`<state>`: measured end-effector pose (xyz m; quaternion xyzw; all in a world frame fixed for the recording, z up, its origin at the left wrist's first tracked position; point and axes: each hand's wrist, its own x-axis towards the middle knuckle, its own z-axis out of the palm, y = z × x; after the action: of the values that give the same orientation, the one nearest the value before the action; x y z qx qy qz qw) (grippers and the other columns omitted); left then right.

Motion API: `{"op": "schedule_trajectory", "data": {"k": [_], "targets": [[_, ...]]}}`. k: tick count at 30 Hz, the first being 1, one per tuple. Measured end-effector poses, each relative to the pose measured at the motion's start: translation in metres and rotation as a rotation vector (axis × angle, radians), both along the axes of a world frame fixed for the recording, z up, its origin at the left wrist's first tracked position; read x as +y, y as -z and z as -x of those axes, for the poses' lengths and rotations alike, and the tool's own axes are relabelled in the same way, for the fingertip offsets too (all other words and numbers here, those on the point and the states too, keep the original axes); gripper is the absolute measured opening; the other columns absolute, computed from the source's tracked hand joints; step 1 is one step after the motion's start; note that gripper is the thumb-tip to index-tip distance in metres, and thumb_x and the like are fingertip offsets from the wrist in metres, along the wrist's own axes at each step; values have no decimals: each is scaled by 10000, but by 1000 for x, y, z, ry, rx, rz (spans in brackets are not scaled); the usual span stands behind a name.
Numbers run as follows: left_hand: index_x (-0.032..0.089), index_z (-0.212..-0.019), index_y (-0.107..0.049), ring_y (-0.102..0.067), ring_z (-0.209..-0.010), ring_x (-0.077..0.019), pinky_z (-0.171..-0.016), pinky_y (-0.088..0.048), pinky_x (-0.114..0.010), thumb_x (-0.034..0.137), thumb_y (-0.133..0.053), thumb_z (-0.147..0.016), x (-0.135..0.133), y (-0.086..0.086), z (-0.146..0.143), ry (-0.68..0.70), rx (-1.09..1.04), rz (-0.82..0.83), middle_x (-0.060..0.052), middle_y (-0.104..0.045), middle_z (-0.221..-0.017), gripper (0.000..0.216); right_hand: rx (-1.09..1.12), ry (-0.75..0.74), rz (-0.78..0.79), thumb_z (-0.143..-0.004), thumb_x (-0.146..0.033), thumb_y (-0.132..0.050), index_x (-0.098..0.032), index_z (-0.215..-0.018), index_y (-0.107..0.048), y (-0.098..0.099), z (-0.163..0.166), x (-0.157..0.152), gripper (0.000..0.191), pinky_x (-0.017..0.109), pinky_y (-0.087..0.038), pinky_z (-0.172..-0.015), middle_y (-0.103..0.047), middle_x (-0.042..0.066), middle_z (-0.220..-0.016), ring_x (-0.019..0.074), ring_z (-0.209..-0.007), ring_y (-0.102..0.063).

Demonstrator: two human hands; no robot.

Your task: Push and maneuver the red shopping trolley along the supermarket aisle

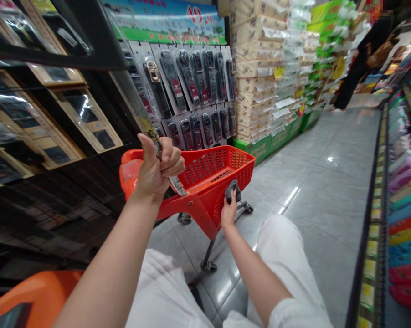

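Note:
My left hand (159, 166) is closed with the thumb up, fingers wrapped round a long flat strip (177, 185). The strip is pale and mottled, and its lower end reaches over the rim of a red plastic shopping cart (205, 200). What the strip is I cannot make out. My right hand (229, 207) grips a dark grey cloth (233, 191) at the cart's near slatted side. The cloth seems to touch the cart wall. The cart stands on grey legs with black castor wheels (208, 266).
Packaged belts (192, 77) hang on a rack behind the cart, beside boxed goods (79, 114) at left. Stacked cartons (255, 73) line the aisle. A shelf of colourful goods (407, 223) runs along the right. A person (361, 59) stands farther down the tiled floor (321, 182).

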<state>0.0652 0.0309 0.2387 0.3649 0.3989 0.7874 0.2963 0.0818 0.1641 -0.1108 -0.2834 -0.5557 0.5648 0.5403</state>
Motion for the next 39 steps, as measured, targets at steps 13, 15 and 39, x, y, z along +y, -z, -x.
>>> {"op": "schedule_trajectory", "data": {"k": [13, 15, 39], "targets": [[178, -513, -317, -148, -312, -29, -324, -137, -156, 722, -423, -840, -3, 1, 0, -3, -38, 9, 90, -177, -425, 643, 71, 92, 156, -886, -284, -396, -166, -1472, -405, -28, 16, 31, 597, 423, -384, -1125, -524, 113, -1431, 192, -1340, -477], [182, -518, -324, -153, -307, -31, -320, -136, -155, 715, -411, -856, -1, 1, -1, -21, -41, 12, 89, -175, -422, 637, 62, 100, 160, -879, -271, -402, -188, -1467, -409, -49, 21, 59, 594, 414, -351, -1146, -488, 97, -1465, 175, -1360, -450], [184, -494, -317, -80, -351, -42, -340, -80, -204, 649, -503, -875, -1, 0, 6, -68, 35, 11, 81, -140, -436, 629, -86, -102, -346, -753, -46, -407, -264, -1339, -590, -52, -26, -50, 652, 477, -294, -1197, -572, 16, -1411, 205, -1437, -362]]}}
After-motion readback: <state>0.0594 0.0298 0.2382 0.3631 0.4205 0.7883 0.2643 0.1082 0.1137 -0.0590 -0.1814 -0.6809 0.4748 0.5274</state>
